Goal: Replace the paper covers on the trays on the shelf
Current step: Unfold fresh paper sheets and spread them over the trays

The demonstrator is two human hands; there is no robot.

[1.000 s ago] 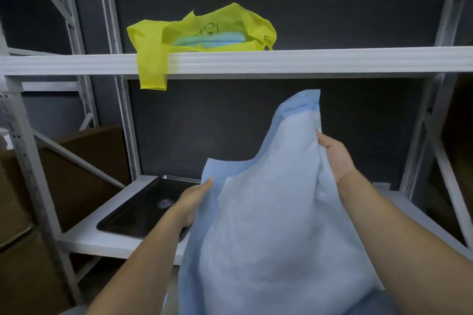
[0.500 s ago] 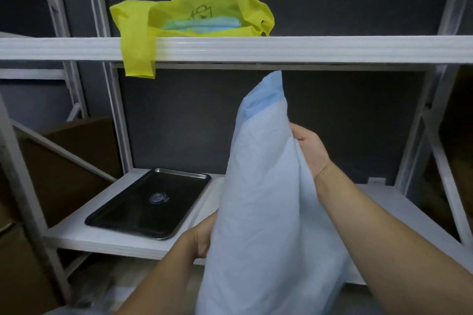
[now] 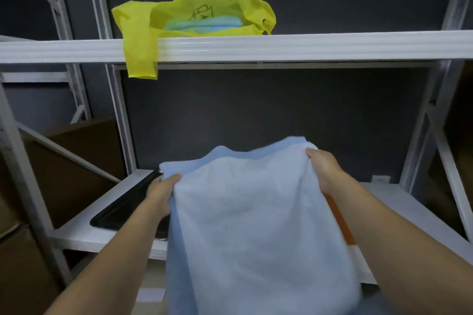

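Note:
A large pale blue paper cover (image 3: pixel 253 225) hangs spread in front of the lower shelf (image 3: pixel 84 233). My left hand (image 3: pixel 163 188) grips its upper left corner and my right hand (image 3: pixel 323 169) grips its upper right corner. A black metal tray (image 3: pixel 122 210) lies on the lower shelf to the left, partly hidden behind my left arm and the cover. An orange strip (image 3: pixel 341 222), perhaps the edge of another tray, shows at the cover's right side.
A yellow bag (image 3: pixel 179 23) holding folded blue sheets sits on the upper shelf (image 3: pixel 307 46), one handle hanging over the edge. White shelf uprights stand left and right. Brown cardboard boxes (image 3: pixel 64 174) fill the neighbouring bay at left.
The cover was bunched upright with my right hand high; now both hands hold its top corners apart and lower, spreading it flat over the shelf. The black tray is mostly hidden.

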